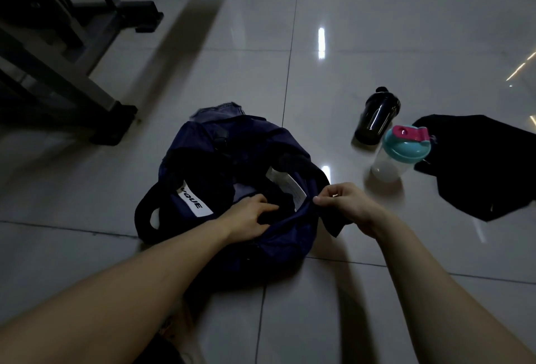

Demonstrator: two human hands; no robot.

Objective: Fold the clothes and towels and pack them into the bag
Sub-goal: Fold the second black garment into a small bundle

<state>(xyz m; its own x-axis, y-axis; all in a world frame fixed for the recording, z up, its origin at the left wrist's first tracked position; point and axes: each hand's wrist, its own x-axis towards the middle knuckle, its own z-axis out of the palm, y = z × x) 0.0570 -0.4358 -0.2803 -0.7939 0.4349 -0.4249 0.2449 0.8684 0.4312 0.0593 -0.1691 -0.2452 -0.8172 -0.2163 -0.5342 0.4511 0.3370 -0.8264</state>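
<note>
A dark navy bag (203,143) with a white label lies open on the tiled floor in the middle of the view. My left hand (249,218) reaches into its opening, fingers curled on dark cloth (282,204) inside. My right hand (345,204) pinches the bag's right rim and holds it up. A black garment (481,172) lies spread on the floor at the right. A bluish piece of fabric (216,111) sticks out behind the bag.
A black bottle (377,117) and a clear shaker with a teal and pink lid (401,151) stand on the floor between the bag and the black garment. A dark metal frame with feet (113,119) fills the upper left.
</note>
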